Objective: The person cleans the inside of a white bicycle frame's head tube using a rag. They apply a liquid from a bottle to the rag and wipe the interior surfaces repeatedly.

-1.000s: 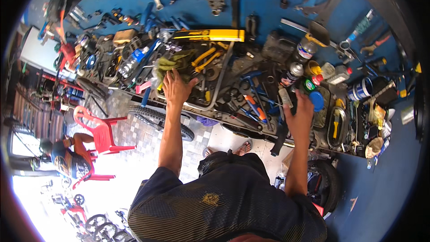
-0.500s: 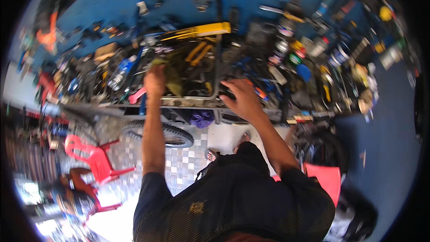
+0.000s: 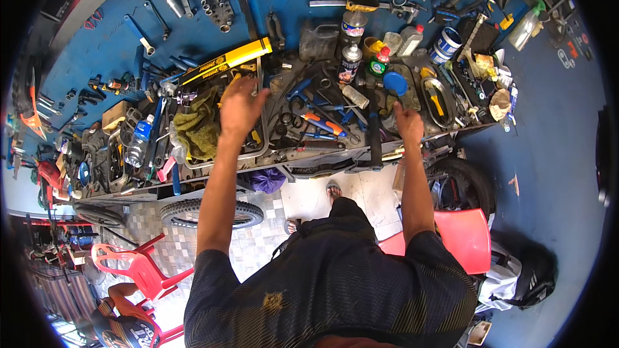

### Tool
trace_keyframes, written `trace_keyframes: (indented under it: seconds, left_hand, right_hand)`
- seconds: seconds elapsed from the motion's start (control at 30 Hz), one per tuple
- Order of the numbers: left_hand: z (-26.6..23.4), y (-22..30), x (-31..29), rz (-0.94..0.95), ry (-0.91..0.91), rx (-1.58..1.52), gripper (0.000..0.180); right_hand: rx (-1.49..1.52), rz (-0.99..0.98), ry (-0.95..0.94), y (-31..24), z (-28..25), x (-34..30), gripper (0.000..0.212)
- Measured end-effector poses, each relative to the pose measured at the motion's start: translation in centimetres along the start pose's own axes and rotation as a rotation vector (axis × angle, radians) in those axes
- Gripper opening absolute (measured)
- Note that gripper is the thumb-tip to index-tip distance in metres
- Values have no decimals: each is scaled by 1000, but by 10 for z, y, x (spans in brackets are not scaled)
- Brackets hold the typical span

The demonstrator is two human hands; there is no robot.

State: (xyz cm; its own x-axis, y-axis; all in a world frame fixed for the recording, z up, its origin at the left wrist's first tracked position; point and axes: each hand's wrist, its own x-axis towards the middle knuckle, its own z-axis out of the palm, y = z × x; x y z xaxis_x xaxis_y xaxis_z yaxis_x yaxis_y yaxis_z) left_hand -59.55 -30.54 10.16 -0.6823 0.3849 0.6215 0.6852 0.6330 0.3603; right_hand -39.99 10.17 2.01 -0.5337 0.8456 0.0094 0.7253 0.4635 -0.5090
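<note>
Left hand (image 3: 242,109) has shifted right, beside the crumpled olive-green cloth (image 3: 197,131).

Light is strongest at lower left, where the tiled floor (image 3: 258,238) burns out to white. The worktop (image 3: 451,133) is moderately lit, with dark shadow under its front edge. Past its right end, the blue wall (image 3: 535,174) dims. The middle looks sharp; fisheye distortion bows the front edge, and black rounds the corners.
</note>
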Motion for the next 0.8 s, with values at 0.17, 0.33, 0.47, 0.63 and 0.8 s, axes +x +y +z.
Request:
trace_keyframes:
  seconds: [0.17, 0.33, 0.47, 0.63, 0.8]
  left_hand:
    - [86, 62, 31, -43, -342, -181, 29]
    - [144, 81, 34, -76, -450, -123, 28]
    - [139, 89, 30, -139, -283, -124, 32]
    - [90, 61, 10, -254, -156, -4, 24]
    - [23, 19, -16, -309, 13, 49, 35]
  right_hand:
    - [-255, -169, -176, 16, 40, 46, 58]
    - [399, -422, -253, 61, 19, 65, 21]
    - [751, -356, -376, 65, -11, 67, 20]
    - [-44, -495, -253, 5, -30, 68, 28]
    - [55, -869, -18, -56, -22, 43, 32]
